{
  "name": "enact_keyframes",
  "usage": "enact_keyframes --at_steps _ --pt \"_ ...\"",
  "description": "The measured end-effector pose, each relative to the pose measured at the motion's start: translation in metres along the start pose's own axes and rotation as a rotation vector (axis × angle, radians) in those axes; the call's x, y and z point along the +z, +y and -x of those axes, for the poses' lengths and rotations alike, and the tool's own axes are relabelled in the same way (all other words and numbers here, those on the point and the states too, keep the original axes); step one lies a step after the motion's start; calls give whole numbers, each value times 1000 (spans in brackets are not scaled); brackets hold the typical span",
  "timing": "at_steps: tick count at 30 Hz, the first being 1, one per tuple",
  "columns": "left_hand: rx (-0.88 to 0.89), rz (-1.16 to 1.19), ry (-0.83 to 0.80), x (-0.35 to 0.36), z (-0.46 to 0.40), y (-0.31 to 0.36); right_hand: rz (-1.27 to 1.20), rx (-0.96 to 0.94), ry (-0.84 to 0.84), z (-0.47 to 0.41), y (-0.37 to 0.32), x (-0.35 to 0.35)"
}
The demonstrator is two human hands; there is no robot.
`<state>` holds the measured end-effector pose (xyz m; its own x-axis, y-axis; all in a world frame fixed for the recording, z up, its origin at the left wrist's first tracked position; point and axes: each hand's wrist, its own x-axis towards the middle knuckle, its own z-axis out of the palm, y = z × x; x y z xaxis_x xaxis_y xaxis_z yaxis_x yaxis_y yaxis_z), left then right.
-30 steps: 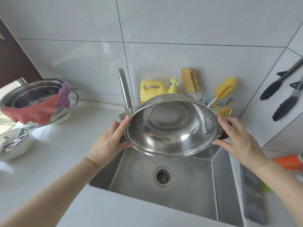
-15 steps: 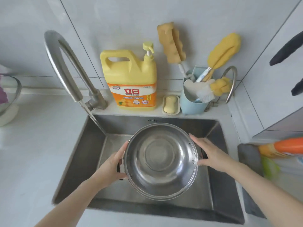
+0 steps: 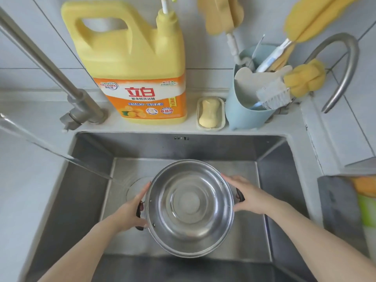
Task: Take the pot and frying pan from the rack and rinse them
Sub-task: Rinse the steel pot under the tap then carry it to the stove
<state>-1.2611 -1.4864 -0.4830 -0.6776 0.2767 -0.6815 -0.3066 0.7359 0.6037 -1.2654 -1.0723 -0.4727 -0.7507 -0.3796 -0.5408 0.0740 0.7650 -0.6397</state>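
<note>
- We hold the stainless pot [image 3: 190,208] upright inside the sink [image 3: 85,200], mouth up.
- Our left hand [image 3: 130,210] wraps the pot's left black handle; our right hand [image 3: 247,197] wraps the right one, fingers curled on both.
- Water stream [image 3: 61,157] lands left of the pot, near the drain [image 3: 134,186].
- Behind the sink: faucet [image 3: 48,64], yellow detergent jug [image 3: 132,64] labelled "立白", "食品用".
- Right of the jug: soap bar [image 3: 209,112] in its dish, then blue holder [image 3: 247,106] with brushes and sponges.
</note>
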Motion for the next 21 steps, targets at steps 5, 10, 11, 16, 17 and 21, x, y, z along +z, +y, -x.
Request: enact_keyframes --at_steps 5,10,11,16,17,21 --pt "-24 40 -50 5 -4 4 -36 42 -11 -1 12 4" --pt "-47 -93 19 6 8 4 -47 52 -11 -5 20 6" --pt "-83 -126 72 7 16 6 -50 53 -10 -6 23 7" --pt "-180 -56 661 -21 74 11 -81 43 -17 -7 34 9" --pt "-140 -3 809 -39 87 17 -82 34 -19 -8 32 8" --pt "92 281 1064 -107 115 71 -59 45 -30 -9 27 4"
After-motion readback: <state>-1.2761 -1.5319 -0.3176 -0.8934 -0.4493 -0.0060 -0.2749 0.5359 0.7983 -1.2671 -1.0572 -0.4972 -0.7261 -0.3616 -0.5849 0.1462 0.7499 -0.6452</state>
